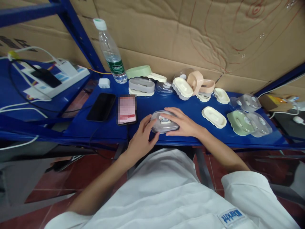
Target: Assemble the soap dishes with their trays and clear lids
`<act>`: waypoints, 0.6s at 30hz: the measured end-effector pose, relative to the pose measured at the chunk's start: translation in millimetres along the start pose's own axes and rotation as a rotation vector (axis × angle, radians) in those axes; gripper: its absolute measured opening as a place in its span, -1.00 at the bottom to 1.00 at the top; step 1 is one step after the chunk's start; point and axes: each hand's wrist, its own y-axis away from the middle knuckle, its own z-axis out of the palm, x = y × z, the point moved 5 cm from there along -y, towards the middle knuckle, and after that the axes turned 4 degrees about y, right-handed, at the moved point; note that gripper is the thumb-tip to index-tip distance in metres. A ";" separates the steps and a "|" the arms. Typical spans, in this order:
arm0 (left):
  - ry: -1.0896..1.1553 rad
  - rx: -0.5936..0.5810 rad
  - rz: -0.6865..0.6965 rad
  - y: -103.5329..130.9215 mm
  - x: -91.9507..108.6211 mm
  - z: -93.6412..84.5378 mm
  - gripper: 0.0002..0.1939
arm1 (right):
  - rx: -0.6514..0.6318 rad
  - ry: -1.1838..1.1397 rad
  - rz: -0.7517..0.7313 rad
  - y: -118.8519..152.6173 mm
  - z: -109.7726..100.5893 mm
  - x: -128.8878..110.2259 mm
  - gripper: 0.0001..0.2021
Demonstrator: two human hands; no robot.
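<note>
A small oval container [164,126] with a clear lid and a grey body lies at the front edge of the blue table, between my two hands. My left hand [143,135] grips its left end, thumb at the near side and fingers at the far side. From the right, my right hand [182,123] curls round the other end, with a finger lying over the lid. Right of my hands sits a cream oval tray [213,117]. Beyond it to the right is a green container [240,122] beside a clear lid [260,124].
Along the back stand grey parts [141,85], a green ring [138,71], peach rings [195,82] and cream trays [183,87]. To the left are a water bottle [113,60], a white charger [104,83], a dark phone [101,107] and a lit phone [127,109]. Cardboard [162,31] walls the back.
</note>
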 end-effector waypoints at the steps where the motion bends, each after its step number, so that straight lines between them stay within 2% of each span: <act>1: -0.003 0.000 -0.003 -0.1 0.1 -0.1 -0.42 | -0.008 -0.006 0.007 0.5 -0.5 -0.1 -0.14; 7: -0.014 0.026 0.009 -0.5 1.1 -2.3 -0.41 | -0.010 0.078 0.058 4.7 -4.1 1.4 -0.19; 10: 0.003 0.036 0.015 -0.5 1.1 -3.9 -0.39 | 0.075 0.161 0.089 18.2 -23.5 4.7 -0.23; 12: 0.013 0.032 0.012 -0.4 0.9 -4.3 -0.39 | 0.177 0.228 0.148 39.1 -50.6 12.7 -0.22; 14: 0.007 0.024 0.011 -0.5 1.2 -4.1 -0.41 | 0.308 0.319 0.258 69.6 -88.1 29.7 -0.19; 16: -0.019 0.027 0.015 -0.9 2.1 -3.7 -0.44 | 0.452 0.413 0.444 105.5 -131.2 58.1 -0.18; 18: -0.056 0.033 0.028 -1.5 3.8 -2.8 -0.47 | 0.571 0.450 0.704 140.3 -171.1 95.8 -0.23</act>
